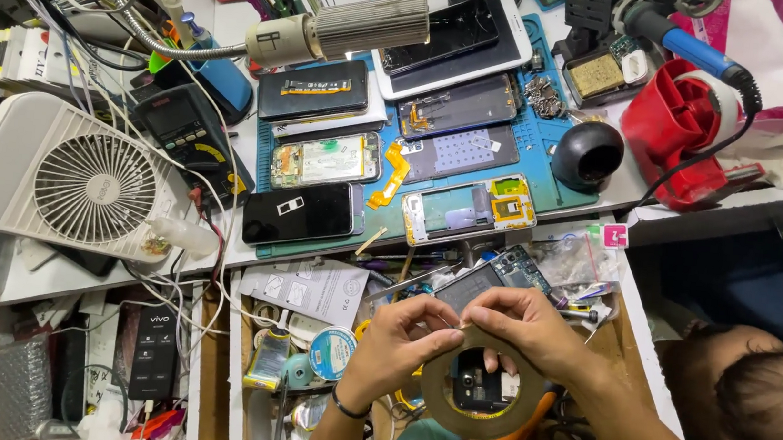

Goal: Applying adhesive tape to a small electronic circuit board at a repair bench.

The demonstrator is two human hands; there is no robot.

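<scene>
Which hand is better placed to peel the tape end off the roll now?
Probably the right hand: its fingertips pinch at the top edge of the brown tape roll, where the end seems to be. The left hand grips the roll's left side, steadying it.

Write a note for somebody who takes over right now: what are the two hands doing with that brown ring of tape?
Left hand: pinching the top edge of the tape roll, fingertips at its rim.
Right hand: gripping the same top edge from the other side; both thumbs meet there, as if picking at the tape's end.
The roll is held upright over the open drawer; a phone part shows through its hole.
On the blue mat above lie several opened phones and a loose orange flex cable.
Done: roll is in hand. No strip of tape looks pulled free yet.
Left: judging by this, freeing the tape end.
</scene>
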